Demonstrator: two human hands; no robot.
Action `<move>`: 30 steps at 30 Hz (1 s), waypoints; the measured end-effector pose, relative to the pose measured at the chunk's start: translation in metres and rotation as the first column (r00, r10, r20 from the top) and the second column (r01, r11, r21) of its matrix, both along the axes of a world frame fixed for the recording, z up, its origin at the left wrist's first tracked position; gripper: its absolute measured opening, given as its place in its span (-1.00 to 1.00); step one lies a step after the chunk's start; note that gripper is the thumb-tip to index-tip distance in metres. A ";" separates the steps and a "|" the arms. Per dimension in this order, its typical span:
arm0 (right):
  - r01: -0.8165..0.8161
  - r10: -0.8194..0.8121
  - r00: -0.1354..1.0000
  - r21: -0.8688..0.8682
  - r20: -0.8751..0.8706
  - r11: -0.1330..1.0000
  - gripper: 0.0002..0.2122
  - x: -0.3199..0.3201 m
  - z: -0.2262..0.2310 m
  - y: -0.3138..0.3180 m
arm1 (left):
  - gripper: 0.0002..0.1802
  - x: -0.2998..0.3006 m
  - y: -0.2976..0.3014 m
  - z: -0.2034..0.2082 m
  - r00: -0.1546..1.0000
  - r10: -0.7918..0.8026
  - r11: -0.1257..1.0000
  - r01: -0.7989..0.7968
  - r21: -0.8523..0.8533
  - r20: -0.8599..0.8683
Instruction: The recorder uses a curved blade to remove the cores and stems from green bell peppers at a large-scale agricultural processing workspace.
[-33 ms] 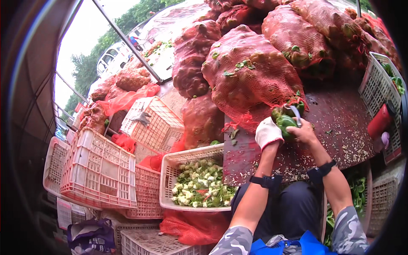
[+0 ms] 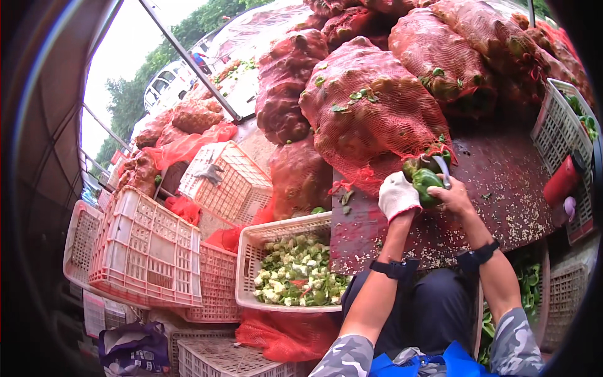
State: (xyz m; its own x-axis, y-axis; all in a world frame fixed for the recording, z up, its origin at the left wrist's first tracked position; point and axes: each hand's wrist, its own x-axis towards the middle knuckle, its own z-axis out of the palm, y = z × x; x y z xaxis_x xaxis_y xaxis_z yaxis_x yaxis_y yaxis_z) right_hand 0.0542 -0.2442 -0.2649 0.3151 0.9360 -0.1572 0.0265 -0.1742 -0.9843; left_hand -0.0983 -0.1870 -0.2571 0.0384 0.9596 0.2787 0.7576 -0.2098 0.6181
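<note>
A green bell pepper (image 2: 427, 187) is gripped by my left hand (image 2: 398, 196), which wears a white glove. My bare right hand (image 2: 455, 196) is closed around a small curved knife (image 2: 443, 168), its blade up against the pepper's far right side. Both hands work above a dark red board (image 2: 402, 235) strewn with pale seeds and leaf bits. Just beyond them, more green peppers show at the mouth of a large red mesh sack (image 2: 370, 107). The knife handle is hidden in my right fingers.
Left of the board stands a white crate (image 2: 244, 276) of pepper cores (image 2: 295, 270). Stacked pale crates (image 2: 147, 251) fill the left side. At right are a grey crate (image 2: 559, 125) and a red cylinder (image 2: 563, 179). More full mesh sacks (image 2: 440, 56) rise behind.
Both hands and the pepper have shifted slightly to the right. The knife blade has moved a little with my right hand. The surroundings look the same.
</note>
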 end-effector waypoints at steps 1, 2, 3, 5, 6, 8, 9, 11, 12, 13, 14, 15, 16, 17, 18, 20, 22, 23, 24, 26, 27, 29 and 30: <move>-0.003 0.008 0.993 0.047 -0.114 0.999 -0.53 -0.005 0.002 -0.004 | -0.75 -0.003 -0.003 -0.005 0.999 0.039 0.994 -0.042 0.099 0.023; -0.026 0.031 0.993 0.050 -0.115 0.998 -0.53 -0.012 0.007 -0.009 | -0.76 -0.005 0.001 -0.021 0.984 0.001 0.978 -0.038 0.204 0.178; -0.013 0.023 0.988 0.065 -0.151 0.998 -0.53 -0.011 0.013 -0.018 | -0.72 0.000 -0.003 -0.023 0.957 -0.085 0.989 0.047 0.140 0.277; -0.004 0.018 0.982 0.079 -0.186 0.997 -0.53 -0.014 0.016 -0.026 | -0.69 0.012 -0.014 -0.026 0.808 -0.065 0.994 0.101 -0.030 0.586; 0.016 0.008 0.977 0.108 -0.215 0.994 -0.53 -0.010 0.015 -0.032 | -0.71 0.017 -0.025 -0.011 0.694 -0.080 0.988 0.152 -0.037 0.716; 0.019 0.016 0.970 0.141 -0.242 0.990 -0.53 -0.016 0.019 -0.040 | -0.71 0.015 -0.037 0.005 0.503 -0.042 0.958 0.265 -0.107 0.863; 0.015 0.019 0.983 0.183 -0.184 0.983 -0.52 -0.022 0.027 -0.043 | -0.72 0.012 -0.041 0.014 0.292 0.027 0.914 0.380 -0.142 0.956; 0.003 0.025 0.992 0.223 -0.121 0.975 -0.52 -0.027 0.035 -0.053 | -0.73 0.007 -0.045 0.026 0.287 -0.042 0.883 0.460 -0.099 0.957; 0.020 0.007 0.992 0.216 -0.123 0.976 -0.52 -0.033 0.039 -0.057 | -0.73 0.007 -0.041 0.021 0.178 0.042 0.851 0.509 -0.128 0.983; 0.047 -0.023 0.992 0.204 -0.121 0.978 -0.52 -0.033 0.044 -0.061 | -0.74 0.012 -0.039 0.018 0.066 0.134 0.808 0.570 -0.148 0.989; 0.006 0.004 0.999 0.200 -0.046 0.980 -0.50 -0.028 0.048 -0.064 | -0.70 0.019 -0.040 0.014 0.160 0.127 0.871 0.454 -0.188 0.979; 0.023 -0.016 0.999 0.194 -0.036 0.981 -0.50 -0.028 0.051 -0.064 | -0.70 0.020 -0.033 0.004 0.153 0.131 0.861 0.473 -0.189 0.980; 0.002 0.007 0.999 0.255 -0.035 0.967 -0.47 -0.036 0.054 -0.059 | -0.68 0.011 -0.021 -0.010 0.395 -0.210 0.949 0.303 0.089 0.894; 0.002 0.005 1.000 0.302 -0.022 0.953 -0.45 -0.039 0.059 -0.059 | -0.65 0.011 -0.019 -0.017 0.622 -0.446 0.889 0.223 0.400 0.644; 0.007 -0.031 0.995 0.250 0.095 0.968 -0.43 -0.020 0.059 -0.064 | -0.64 0.014 -0.035 0.023 0.378 -0.164 0.840 0.537 -0.072 0.911; -0.088 0.061 0.988 0.185 0.145 0.979 -0.42 -0.042 0.066 -0.058 | -0.71 -0.017 -0.028 0.032 0.035 0.099 0.776 0.623 -0.099 0.995; -0.141 0.126 0.988 0.193 0.090 0.971 -0.43 -0.050 0.060 -0.052 | -0.78 -0.027 -0.038 0.054 0.067 0.055 0.828 0.555 -0.083 0.996; -0.160 0.140 0.985 0.220 0.105 0.962 -0.44 -0.049 0.063 -0.054 | -0.80 -0.024 -0.036 0.049 0.176 -0.003 0.873 0.480 -0.083 0.984; -0.170 0.144 0.981 0.224 0.128 0.960 -0.44 -0.044 0.059 -0.054 | -0.81 -0.019 -0.035 0.049 0.264 0.021 0.891 0.433 -0.138 0.964; -0.196 0.153 0.973 0.272 0.172 0.942 -0.42 -0.035 0.051 -0.056 | -0.83 -0.012 -0.025 0.039 0.419 0.045 0.906 0.365 -0.214 0.907; -0.195 0.151 0.973 0.267 0.177 0.944 -0.42 -0.034 0.050 -0.058 | -0.80 -0.013 -0.019 0.034 0.414 0.072 0.897 0.371 -0.240 0.907; -0.234 0.198 0.956 0.158 0.214 0.959 -0.39 -0.035 0.051 -0.059 | -0.80 -0.016 -0.010 0.023 0.126 0.299 0.827 0.460 -0.323 0.946; -0.232 0.196 0.956 0.152 0.218 0.961 -0.39 -0.034 0.048 -0.060 | -0.80 -0.015 -0.013 0.021 0.122 0.304 0.824 0.464 -0.325 0.945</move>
State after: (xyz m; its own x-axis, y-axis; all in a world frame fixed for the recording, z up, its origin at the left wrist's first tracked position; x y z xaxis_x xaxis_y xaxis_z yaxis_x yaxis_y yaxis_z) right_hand 0.0202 -0.3038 -0.2169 0.1124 0.9919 0.0592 0.2421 0.0304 -0.9698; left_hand -0.1129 -0.2004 -0.2360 0.2059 0.9356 -0.2869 -0.5471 0.3531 0.7589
